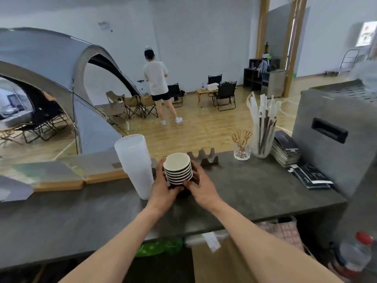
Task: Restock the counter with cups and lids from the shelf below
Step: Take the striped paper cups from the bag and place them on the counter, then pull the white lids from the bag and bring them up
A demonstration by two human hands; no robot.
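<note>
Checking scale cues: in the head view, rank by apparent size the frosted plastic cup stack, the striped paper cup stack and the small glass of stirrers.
1. frosted plastic cup stack
2. striped paper cup stack
3. small glass of stirrers

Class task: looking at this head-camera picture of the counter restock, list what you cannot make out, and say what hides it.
- Bottom of the black-and-white paper cup stack: covered by the left hand and right hand.
- Shelf below the grey counter: mostly hidden by the countertop and forearms.
- Red-capped clear bottle: blurred, at the frame's corner.

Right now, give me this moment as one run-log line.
left hand: on cup stack | right hand: on cup stack | stack: on counter, beside clear cups
</note>
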